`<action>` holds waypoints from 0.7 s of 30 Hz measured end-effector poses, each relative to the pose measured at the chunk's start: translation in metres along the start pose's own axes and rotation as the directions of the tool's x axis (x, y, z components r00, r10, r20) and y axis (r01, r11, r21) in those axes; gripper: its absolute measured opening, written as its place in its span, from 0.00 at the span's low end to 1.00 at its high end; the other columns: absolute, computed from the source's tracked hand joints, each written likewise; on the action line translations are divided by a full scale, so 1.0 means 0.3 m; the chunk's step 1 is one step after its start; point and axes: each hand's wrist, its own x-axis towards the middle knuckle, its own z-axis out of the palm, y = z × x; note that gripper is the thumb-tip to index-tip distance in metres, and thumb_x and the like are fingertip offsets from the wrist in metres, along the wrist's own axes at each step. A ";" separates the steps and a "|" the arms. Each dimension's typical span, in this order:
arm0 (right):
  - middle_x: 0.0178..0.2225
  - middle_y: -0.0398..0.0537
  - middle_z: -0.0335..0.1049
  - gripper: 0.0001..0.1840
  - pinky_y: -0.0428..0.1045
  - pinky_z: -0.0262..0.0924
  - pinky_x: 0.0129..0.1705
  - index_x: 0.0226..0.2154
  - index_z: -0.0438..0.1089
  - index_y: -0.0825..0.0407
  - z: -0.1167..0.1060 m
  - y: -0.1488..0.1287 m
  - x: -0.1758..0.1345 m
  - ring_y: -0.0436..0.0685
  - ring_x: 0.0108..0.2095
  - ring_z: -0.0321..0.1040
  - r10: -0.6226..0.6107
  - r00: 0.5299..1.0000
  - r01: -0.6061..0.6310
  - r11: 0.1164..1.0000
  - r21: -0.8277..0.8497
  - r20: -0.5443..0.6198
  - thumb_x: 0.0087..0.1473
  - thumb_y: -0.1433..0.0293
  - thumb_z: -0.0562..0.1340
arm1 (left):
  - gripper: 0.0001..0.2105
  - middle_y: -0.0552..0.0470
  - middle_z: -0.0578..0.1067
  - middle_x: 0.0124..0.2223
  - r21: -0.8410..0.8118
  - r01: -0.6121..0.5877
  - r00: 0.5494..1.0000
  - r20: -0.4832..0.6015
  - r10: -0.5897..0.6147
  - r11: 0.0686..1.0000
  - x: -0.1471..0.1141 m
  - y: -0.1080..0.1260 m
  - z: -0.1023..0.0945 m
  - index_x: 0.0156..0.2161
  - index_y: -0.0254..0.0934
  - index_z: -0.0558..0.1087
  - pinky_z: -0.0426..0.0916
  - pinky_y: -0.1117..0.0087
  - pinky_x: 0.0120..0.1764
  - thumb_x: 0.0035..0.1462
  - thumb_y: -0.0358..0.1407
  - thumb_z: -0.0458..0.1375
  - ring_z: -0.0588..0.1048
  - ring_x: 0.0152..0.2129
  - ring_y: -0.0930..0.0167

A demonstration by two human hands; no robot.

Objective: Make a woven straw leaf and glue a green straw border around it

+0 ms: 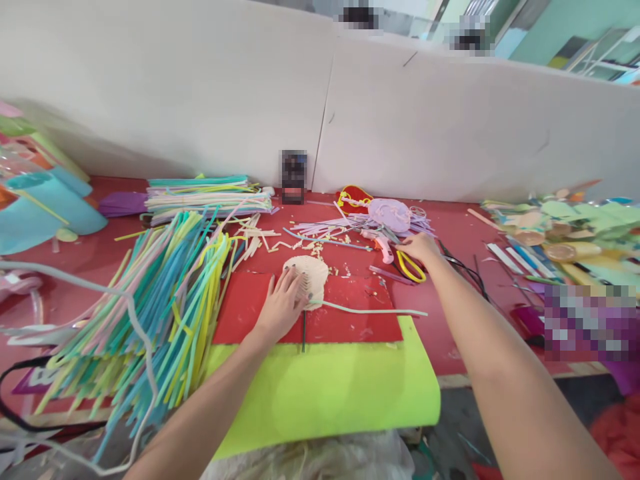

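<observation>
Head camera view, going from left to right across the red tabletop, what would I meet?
Big heap of long, thin multicoloured strips → left hand → pink gun-shaped tool → right hand → pile of pale green flat pieces.

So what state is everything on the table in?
Cream piece: flat, under left hand.
Pale strip: nearly straight, across red board.
Lime sheet: overhanging the table edge.
Pink glue gun: lying down.
Yellow-handled scissors: by right hand; open or shut unclear.
Coloured strips: heaped.
</observation>
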 end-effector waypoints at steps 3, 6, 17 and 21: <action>0.33 0.52 0.79 0.16 0.48 0.60 0.35 0.33 0.80 0.51 -0.001 0.014 0.010 0.58 0.33 0.73 0.053 0.996 -0.053 0.999 -0.001 0.068 0.46 0.57 0.66 | 0.25 0.42 0.55 0.69 -0.004 0.005 1.000 -0.008 -0.005 1.000 0.000 0.002 -0.001 0.64 0.37 0.57 0.45 0.49 0.65 0.65 0.42 0.48 0.50 0.67 0.62; 0.35 0.50 0.80 0.18 0.47 0.59 0.32 0.36 0.80 0.49 0.001 0.025 0.008 0.57 0.33 0.74 0.082 0.992 -0.083 0.997 0.005 0.100 0.45 0.56 0.66 | 0.27 0.41 0.54 0.69 0.007 0.004 1.000 -0.018 -0.004 1.000 0.000 0.003 0.000 0.66 0.36 0.54 0.46 0.49 0.65 0.65 0.43 0.48 0.50 0.67 0.62; 0.39 0.52 0.79 0.19 0.49 0.62 0.39 0.41 0.79 0.51 -0.061 0.067 -0.064 0.60 0.39 0.74 0.060 0.973 -0.021 0.984 0.174 -0.223 0.52 0.57 0.63 | 0.28 0.42 0.55 0.68 0.083 -0.023 0.999 -0.024 0.025 0.996 0.002 0.002 0.010 0.67 0.37 0.52 0.47 0.49 0.65 0.65 0.42 0.48 0.51 0.67 0.60; 0.41 0.54 0.78 0.18 0.49 0.61 0.45 0.41 0.77 0.55 -0.190 0.023 0.029 0.59 0.42 0.73 -0.093 0.908 0.151 0.982 0.113 -0.409 0.56 0.59 0.61 | 0.27 0.41 0.56 0.68 0.101 -0.027 0.999 -0.023 0.030 0.995 0.003 0.003 0.010 0.67 0.38 0.53 0.48 0.48 0.65 0.65 0.42 0.49 0.52 0.66 0.60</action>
